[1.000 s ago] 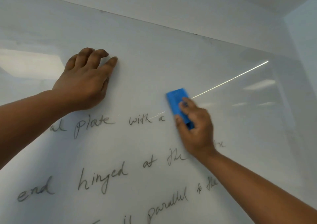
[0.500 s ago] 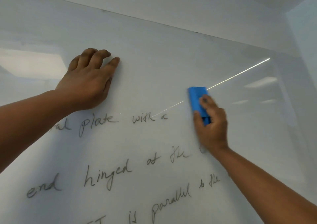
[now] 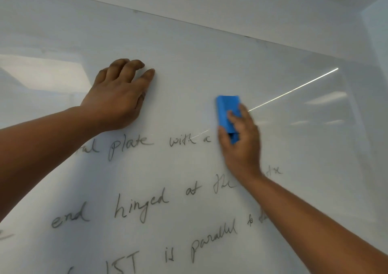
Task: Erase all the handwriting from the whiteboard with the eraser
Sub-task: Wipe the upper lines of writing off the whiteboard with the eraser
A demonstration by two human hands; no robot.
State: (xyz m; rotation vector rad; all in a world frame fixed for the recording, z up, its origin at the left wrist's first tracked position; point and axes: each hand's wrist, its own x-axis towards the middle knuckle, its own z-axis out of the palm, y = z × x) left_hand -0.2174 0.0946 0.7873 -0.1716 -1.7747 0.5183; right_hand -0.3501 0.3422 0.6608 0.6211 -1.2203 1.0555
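Whiteboard (image 3: pixel 210 63) fills most of the view, smooth, glossy and white, with a thin bright streak of light to the right of the right hand and soft pale reflections on both sides. Its straight top edge slants down to the right, with a plain wall (image 3: pixel 252 0) above it.

The eraser (image 3: pixel 227 114) is a bright blue block with squared corners, standing tall and narrow against the board. The right hand (image 3: pixel 241 145) grips its lower half, thumb on the left side and fingers curled over the front, so only the top end sticks out. This hand looks a little blurred.

The left hand (image 3: pixel 117 97) rests flat on the board, well to the left of the eraser, with its fingers bent and holding nothing.

Writing (image 3: pixel 138 206) in thin dark loopy marker lines sits below both hands. The top line reads "plate with a" and ends just left of the right hand. Lower lines read "end hinged at the" and "is parallel", passing under the right forearm.
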